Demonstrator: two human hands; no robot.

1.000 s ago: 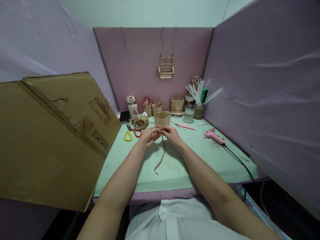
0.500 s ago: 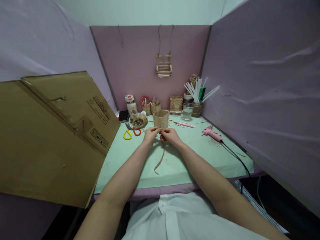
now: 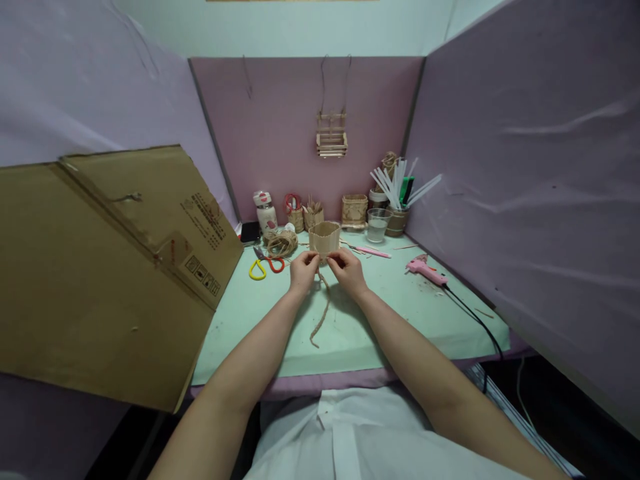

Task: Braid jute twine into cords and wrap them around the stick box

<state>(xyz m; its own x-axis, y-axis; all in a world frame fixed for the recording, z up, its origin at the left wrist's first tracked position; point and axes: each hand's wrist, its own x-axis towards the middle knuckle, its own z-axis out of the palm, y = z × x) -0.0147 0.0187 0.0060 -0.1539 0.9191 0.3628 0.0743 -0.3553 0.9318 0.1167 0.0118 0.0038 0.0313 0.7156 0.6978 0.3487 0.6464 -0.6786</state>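
In the head view, a cup made of upright wooden sticks (image 3: 324, 236) stands on the table in front of both hands. A length of braided twine (image 3: 323, 315) trails from between my hands toward the table's front edge. My left hand (image 3: 304, 270) pinches the twine near the cup's base. On the other side, my right hand (image 3: 347, 270) has thumb and forefinger pressed together at the twine's upper part. The fingertips of both hands are close to each other, and part of the twine is hidden behind them.
Scissors (image 3: 266, 265) and a twine coil (image 3: 281, 244) lie left. A pink craft knife (image 3: 370, 252) and pink glue gun (image 3: 427, 271) with a cable lie right. Behind stand a bottle (image 3: 265, 212), stick holders and a water cup (image 3: 378, 227). A cardboard sheet (image 3: 125, 280) leans at left.
My hands have moved slightly apart, opening a small gap between the fingertips. More of the twine's upper end shows. The whole view has shifted a little.
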